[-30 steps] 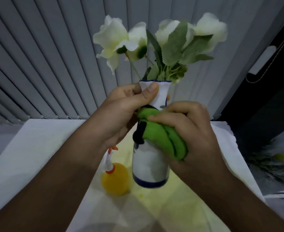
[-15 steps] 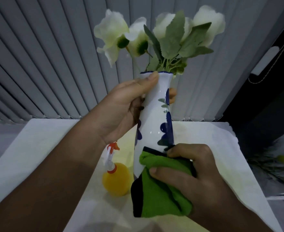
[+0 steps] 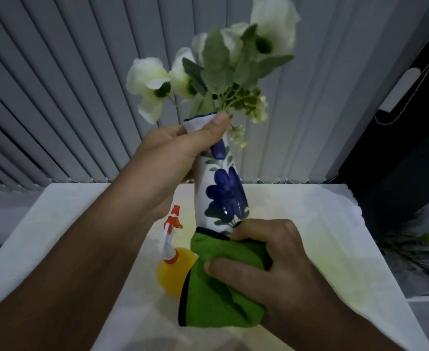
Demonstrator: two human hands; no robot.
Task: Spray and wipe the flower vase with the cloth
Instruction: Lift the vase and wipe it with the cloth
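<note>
A tall white flower vase (image 3: 218, 193) with a blue painted flower is held in the air above the table, tilted a little to the left at its top. It carries white flowers (image 3: 233, 62) with green leaves. My left hand (image 3: 173, 158) grips the vase's neck, thumb at the rim. My right hand (image 3: 271, 269) presses a green cloth (image 3: 216, 295) with a black edge around the vase's lower part, hiding its base. A yellow spray bottle (image 3: 174, 272) with an orange nozzle stands on the table just left of the cloth.
The table (image 3: 322, 236) is covered by a white cloth and runs back to grey vertical blinds (image 3: 56, 97). Dark floor and a plant (image 3: 421, 252) lie beyond its right edge.
My right hand slid the cloth from the vase's neck down to its base. The vase has been turned, showing the blue flower, and the blooms now lean to the right.
</note>
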